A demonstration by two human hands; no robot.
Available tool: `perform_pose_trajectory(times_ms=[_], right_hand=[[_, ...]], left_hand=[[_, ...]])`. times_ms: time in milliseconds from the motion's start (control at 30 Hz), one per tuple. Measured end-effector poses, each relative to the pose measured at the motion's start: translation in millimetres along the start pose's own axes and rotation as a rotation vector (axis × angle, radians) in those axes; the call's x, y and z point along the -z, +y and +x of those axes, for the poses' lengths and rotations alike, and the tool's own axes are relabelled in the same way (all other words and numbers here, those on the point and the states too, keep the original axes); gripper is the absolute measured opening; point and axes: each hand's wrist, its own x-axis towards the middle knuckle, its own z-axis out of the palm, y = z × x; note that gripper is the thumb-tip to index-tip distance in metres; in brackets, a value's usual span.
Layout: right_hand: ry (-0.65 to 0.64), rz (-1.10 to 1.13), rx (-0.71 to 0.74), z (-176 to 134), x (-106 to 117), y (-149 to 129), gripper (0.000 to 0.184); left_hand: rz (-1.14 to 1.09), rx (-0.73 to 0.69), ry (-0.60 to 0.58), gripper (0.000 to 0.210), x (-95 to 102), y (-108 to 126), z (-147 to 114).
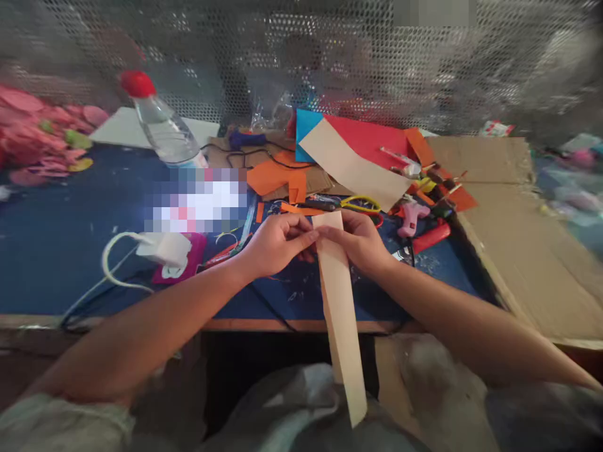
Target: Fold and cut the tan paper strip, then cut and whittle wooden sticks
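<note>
A long cream paper strip (340,301), folded lengthwise, hangs down from my hands past the table's front edge toward my lap. Its upper end is pinched by my left hand (285,242), whose thumb presses on the left edge. Opposite, my right hand (360,242) grips the same end, with its thumb across the front and its fingers behind the paper. The two thumbs almost meet. Behind the hands lie scissors with yellow handles (362,203) and a pink glue gun (414,217). A wider cream sheet (353,164) rests farther back on coloured paper.
At the left stand a red-capped bottle (167,129), a white charger (164,248) with cables, and a heap of pink paper pieces (38,135). Orange paper (273,176) and red sheets (367,138) lie at the back. Cardboard (532,251) covers the right side. A perforated metal screen (301,56) rises behind.
</note>
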Motion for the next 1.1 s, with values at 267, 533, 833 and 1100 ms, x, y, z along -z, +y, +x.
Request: perform_pose_trajectory(times_ms=[267, 533, 833, 1100], right_hand=[[-0.181, 0.080, -0.031, -1.4, 2.7, 3.8, 0.038], [-0.182, 0.051, -0.045, -3.2, -0.2, 1.1, 0.038], [-0.157, 0.031, -0.049, -2.9, 0.1, 1.8, 0.043], [-0.176, 0.015, -0.039, -3.2, 1.6, 1.8, 0.042]], left_hand=[[0.016, -0.094, 0.160, 0.026, 4.0, 2.0, 1.2], [0.043, -0.097, 0.166, 0.017, 3.5, 2.1, 1.1], [0.083, -0.126, 0.177, 0.014, 3.1, 3.3, 1.1], [0.111, -0.132, 0.173, 0.018, 3.6, 3.6, 1.1]])
